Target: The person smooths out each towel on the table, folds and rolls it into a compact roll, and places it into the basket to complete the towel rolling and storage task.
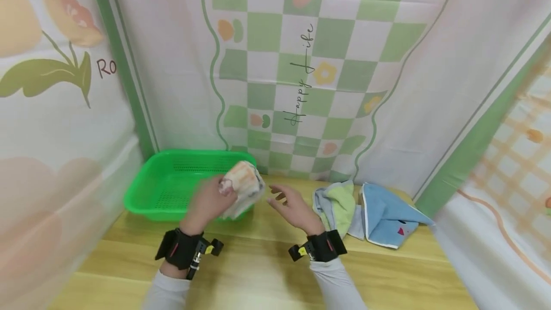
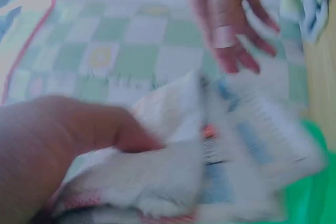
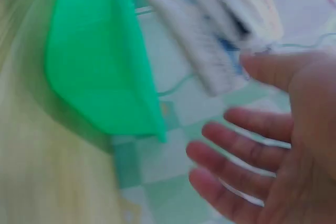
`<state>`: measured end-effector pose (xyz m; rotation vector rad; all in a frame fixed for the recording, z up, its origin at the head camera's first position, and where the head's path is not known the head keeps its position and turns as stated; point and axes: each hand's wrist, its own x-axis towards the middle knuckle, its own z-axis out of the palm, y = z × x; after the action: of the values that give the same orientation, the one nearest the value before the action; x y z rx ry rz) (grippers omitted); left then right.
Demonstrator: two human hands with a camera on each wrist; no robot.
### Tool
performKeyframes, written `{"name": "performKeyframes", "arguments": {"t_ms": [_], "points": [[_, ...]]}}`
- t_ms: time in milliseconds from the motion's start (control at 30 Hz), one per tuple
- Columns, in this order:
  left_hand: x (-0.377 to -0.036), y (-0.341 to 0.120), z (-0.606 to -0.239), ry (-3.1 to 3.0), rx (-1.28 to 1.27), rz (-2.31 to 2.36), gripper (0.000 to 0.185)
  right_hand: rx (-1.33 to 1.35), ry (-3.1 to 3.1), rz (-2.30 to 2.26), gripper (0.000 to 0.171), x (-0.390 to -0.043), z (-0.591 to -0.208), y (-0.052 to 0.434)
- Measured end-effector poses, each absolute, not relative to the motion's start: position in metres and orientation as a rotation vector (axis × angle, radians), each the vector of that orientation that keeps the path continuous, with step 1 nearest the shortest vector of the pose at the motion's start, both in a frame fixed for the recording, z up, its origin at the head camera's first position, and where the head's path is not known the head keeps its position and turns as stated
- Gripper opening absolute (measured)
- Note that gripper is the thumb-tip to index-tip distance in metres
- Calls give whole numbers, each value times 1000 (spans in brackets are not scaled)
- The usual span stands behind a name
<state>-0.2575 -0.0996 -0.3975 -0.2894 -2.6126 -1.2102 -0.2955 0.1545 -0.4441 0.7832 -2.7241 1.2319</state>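
Observation:
My left hand (image 1: 211,201) grips a folded white and orange cloth (image 1: 243,186) above the right rim of a green plastic basket (image 1: 172,183). The left wrist view shows the same folded cloth (image 2: 210,166) pinched under my thumb, blurred by motion. Just right of the cloth, my right hand (image 1: 289,204) hovers over the wooden table with fingers spread and relaxed, holding nothing. In the right wrist view the open palm (image 3: 283,145) faces the cloth (image 3: 220,19) and the green basket (image 3: 100,61).
A crumpled green and grey cloth (image 1: 337,204) and a blue cloth (image 1: 387,219) lie on the wooden table (image 1: 258,262) to the right of my right hand. Patterned fabric walls (image 1: 301,61) enclose the table at the back and on both sides.

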Motion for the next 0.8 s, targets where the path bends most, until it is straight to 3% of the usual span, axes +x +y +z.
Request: {"name": "performKeyframes", "arguments": {"t_ms": [233, 433, 800], "points": [[-301, -128, -405, -2605, -39, -1156, 21, 589, -2831, 1154, 38, -321, -469, 120], [-339, -128, -420, -2806, 168, -1043, 30, 460, -2888, 1247, 48, -319, -486, 101], [-364, -105, -448, -3014, 107, -876, 28, 471, -2786, 1379, 44, -316, -502, 83]]}}
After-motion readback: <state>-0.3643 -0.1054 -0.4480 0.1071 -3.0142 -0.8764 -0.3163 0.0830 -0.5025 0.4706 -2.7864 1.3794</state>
